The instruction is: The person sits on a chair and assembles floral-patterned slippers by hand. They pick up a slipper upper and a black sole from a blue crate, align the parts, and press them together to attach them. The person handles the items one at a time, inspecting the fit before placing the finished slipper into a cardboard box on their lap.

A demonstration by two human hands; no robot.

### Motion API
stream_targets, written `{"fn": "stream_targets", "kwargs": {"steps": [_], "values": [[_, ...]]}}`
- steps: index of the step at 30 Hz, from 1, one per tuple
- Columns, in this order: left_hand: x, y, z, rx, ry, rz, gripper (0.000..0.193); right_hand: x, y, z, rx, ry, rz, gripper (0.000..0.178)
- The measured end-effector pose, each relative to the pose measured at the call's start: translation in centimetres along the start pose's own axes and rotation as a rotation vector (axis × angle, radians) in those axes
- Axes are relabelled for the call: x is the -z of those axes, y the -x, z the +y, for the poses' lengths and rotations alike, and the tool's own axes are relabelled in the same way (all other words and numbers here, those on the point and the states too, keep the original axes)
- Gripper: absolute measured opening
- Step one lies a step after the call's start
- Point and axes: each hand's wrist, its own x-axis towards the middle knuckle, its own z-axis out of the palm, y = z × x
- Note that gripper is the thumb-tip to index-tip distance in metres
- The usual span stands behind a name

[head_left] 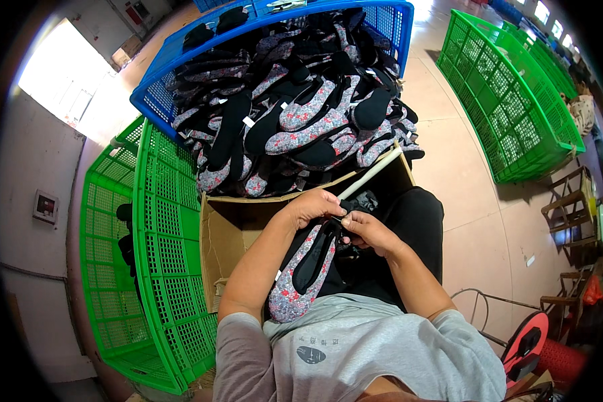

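Observation:
A floral slipper [289, 295] with a dark lining lies across my lap, its toe toward my body and its heel end away from me. At that heel end, my left hand [315, 206] pinches the edge with thumb and fingers. My right hand [374, 232] is closed in a pinch on the same edge, its fingertips almost meeting the left ones. Whatever fine detail sits between the fingertips is too small to make out. Just beyond my hands, a pale rod [372, 173] slants over an open cardboard box [214, 251].
Ahead, a blue crate [155, 74] is heaped with floral and black slippers [308, 134]. Green crates [171, 268] stand along my left, and another green crate [496, 100] is on the floor at far right. A red-and-black wheel-like object [526, 342] stands at lower right.

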Motion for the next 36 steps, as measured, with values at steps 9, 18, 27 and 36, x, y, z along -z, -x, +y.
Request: {"fn": "stream_targets", "kwargs": {"steps": [9,18,27,36], "values": [[-0.16,-0.30,-0.22,0.000,0.008,0.018,0.009,0.17,0.10,-0.05,-0.016,0.015,0.010,0.019],[-0.21,-0.31,-0.12,-0.018,-0.013,0.007,0.011,0.54,-0.01,-0.06,-0.042,0.043,0.004,0.020],[-0.21,-0.34,-0.11,0.003,-0.006,0.015,0.012,0.37,-0.01,-0.04,-0.037,0.035,0.021,0.020],[-0.44,-0.44,-0.10,-0.015,0.030,0.040,0.013,0.15,0.14,-0.22,-0.040,-0.011,0.054,0.018]]}}
